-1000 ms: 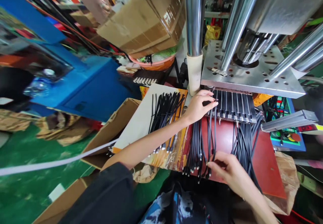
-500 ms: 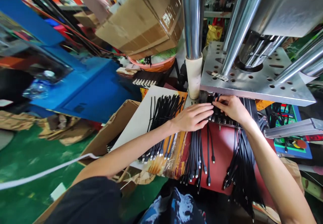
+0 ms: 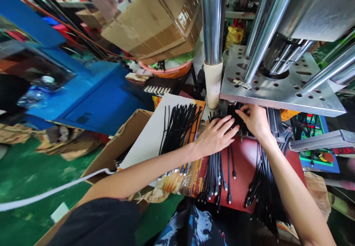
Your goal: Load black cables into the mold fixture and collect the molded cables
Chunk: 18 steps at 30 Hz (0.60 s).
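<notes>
My left hand (image 3: 216, 137) lies palm down with fingers spread, its fingertips by the front left edge of a black slotted fixture (image 3: 232, 111). Bent over the fixture is my right hand (image 3: 255, 122), thumb and forefinger drawn together; anything between them is too small to make out. Black USB cables (image 3: 214, 177) hang from below my left hand over a red surface (image 3: 244, 161). A thicker bunch of black cables (image 3: 266, 187) trails down beside my right forearm. More black cables (image 3: 179, 126) lie in a pile to the left.
A steel press plate (image 3: 280, 87) sits just above the fixture, between chrome columns (image 3: 212, 24). Left of the red surface, a white board (image 3: 146, 142) carries the cable pile. A metal bar (image 3: 321, 140) juts in at right. Cardboard boxes and a blue machine (image 3: 97, 98) stand leftward.
My left hand has drawn back slightly toward me and its fingers have spread. My right hand stays at the fixture with its fingers bent more downward. The view has shifted slightly.
</notes>
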Each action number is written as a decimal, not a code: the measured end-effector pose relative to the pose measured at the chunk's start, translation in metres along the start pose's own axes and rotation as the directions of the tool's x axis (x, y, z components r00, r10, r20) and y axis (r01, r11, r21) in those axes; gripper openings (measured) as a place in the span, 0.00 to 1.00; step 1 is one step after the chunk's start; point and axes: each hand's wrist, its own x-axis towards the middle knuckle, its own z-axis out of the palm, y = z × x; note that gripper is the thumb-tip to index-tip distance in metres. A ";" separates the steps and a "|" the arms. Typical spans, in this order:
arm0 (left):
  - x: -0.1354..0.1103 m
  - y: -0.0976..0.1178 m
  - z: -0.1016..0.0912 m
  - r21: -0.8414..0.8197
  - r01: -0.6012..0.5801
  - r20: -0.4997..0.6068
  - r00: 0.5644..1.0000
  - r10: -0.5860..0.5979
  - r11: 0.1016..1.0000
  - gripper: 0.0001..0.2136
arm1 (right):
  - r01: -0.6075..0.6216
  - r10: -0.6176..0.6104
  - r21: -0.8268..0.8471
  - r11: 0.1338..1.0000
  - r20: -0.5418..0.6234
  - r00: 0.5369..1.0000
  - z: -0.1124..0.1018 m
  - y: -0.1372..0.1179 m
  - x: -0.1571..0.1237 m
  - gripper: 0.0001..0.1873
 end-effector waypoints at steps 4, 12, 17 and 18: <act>-0.002 0.018 -0.005 0.076 0.084 0.070 0.994 -0.089 0.994 0.26 | 0.234 -0.222 -0.309 0.922 0.077 0.972 -0.011 -0.009 -0.041 0.21; 0.039 -0.004 -0.013 -0.046 0.196 0.125 0.974 -0.189 0.980 0.30 | 0.187 -0.033 -0.720 0.669 0.222 0.975 -0.003 -0.025 -0.025 0.31; 0.077 -0.037 0.000 -0.055 0.220 0.120 0.970 -0.212 0.974 0.24 | 0.173 -0.062 -0.631 0.756 0.194 0.979 0.005 -0.020 0.016 0.25; 0.082 -0.041 0.002 -0.052 0.215 0.112 0.972 -0.208 0.975 0.22 | 0.181 -0.073 -0.618 0.765 0.196 0.978 0.005 -0.018 0.021 0.25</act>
